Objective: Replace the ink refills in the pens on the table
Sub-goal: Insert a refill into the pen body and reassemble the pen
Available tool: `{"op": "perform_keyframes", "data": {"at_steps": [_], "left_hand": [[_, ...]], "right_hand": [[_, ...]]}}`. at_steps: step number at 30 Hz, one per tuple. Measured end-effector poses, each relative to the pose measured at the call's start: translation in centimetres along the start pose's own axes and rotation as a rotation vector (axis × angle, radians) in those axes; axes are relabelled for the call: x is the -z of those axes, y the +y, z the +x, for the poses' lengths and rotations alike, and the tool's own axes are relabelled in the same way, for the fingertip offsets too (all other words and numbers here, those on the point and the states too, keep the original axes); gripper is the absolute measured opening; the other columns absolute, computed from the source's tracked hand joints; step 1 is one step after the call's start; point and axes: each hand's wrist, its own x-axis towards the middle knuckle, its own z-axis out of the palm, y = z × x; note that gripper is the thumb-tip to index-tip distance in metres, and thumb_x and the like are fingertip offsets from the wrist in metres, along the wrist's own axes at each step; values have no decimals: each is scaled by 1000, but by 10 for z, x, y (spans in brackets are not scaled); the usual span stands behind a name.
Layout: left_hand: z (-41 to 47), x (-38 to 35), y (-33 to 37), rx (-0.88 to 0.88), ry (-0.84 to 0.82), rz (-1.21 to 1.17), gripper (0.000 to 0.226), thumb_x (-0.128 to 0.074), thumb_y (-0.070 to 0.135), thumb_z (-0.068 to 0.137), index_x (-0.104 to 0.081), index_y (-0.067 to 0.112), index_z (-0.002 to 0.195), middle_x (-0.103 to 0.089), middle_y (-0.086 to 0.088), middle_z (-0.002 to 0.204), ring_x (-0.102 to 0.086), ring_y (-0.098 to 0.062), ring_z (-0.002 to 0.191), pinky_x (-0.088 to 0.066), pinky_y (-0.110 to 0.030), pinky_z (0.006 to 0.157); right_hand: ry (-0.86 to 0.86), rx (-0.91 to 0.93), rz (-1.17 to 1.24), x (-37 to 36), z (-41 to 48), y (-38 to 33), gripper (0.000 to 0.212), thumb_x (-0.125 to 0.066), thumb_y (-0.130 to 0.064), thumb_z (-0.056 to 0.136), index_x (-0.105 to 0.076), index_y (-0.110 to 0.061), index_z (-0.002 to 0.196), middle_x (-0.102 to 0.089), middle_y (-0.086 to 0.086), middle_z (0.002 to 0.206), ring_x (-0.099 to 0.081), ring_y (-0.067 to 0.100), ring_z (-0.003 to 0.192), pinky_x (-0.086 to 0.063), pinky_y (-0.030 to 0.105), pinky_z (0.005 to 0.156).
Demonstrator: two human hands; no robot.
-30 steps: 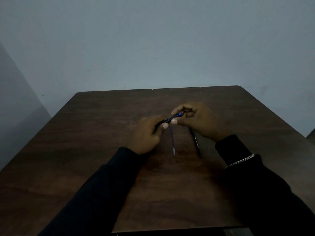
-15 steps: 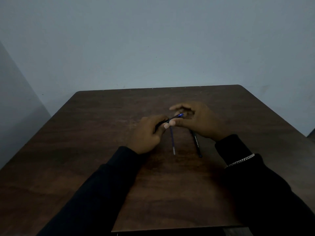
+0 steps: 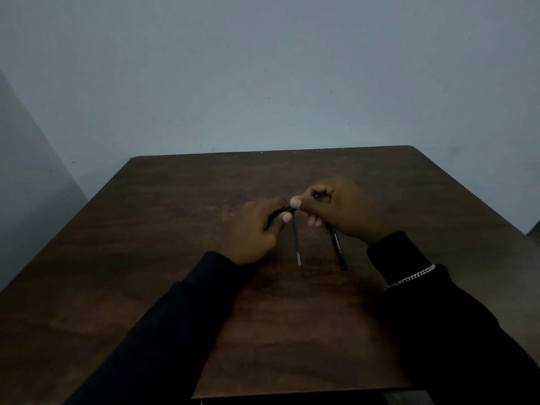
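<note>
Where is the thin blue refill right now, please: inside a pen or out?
Out: the refill lies bare on the table between the hands, beside a black pen.

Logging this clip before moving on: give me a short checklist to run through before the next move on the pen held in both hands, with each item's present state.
1. Left hand grips the black pen barrel: ok.
2. Right hand pinches the blue tip end of that pen: ok.
3. Tip section unscrewed or tight: cannot tell, the fingers cover the joint.
4. Loose refill lies on the table between the hands, within reach: ok.
5. Second pen lies apart from the refill, partly under the right hand: ok.
6. Whether the loose refill is new or used: cannot tell.
</note>
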Motion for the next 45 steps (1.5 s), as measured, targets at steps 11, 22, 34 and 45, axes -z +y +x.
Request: {"op": "perform_keyframes", "data": {"at_steps": [11,22,34,45], "left_hand": [[2,1,-1,37,-19,-1,19,-55,21,104,-70,12,97,-57,11,70,-53,-1,63,-30,-14,54],[0,0,-2,45,-24,-5,19,-55,23,103,-71,12,99,-64,2,74,-53,-5,63,-35,-24,56],[0,1,0,100,-32,-26,18,-57,19,105,-67,16,90,-65,-3,73,-59,-19,67,-46,-38,62],[1,3,2,37,-2,-54,21,-56,17,103,-67,19,85,-61,5,69,-54,-13,60,-36,-30,56]], "right_hand": [[-24,114,89,8,0,4,13,-80,1,82,-79,-6,93,-75,8,99,-72,20,95,-57,29,87],[14,22,-127,0,0,-1,35,-67,-45,94,-72,-15,75,-69,-5,59,-66,6,51,-51,20,53],[41,98,-116,3,4,6,13,-81,-13,84,-79,-16,96,-75,-3,78,-70,13,71,-52,22,65],[113,297,-411,-1,-1,-2,25,-64,-32,91,-70,-10,78,-51,-9,66,-51,16,60,-39,31,56]]}}
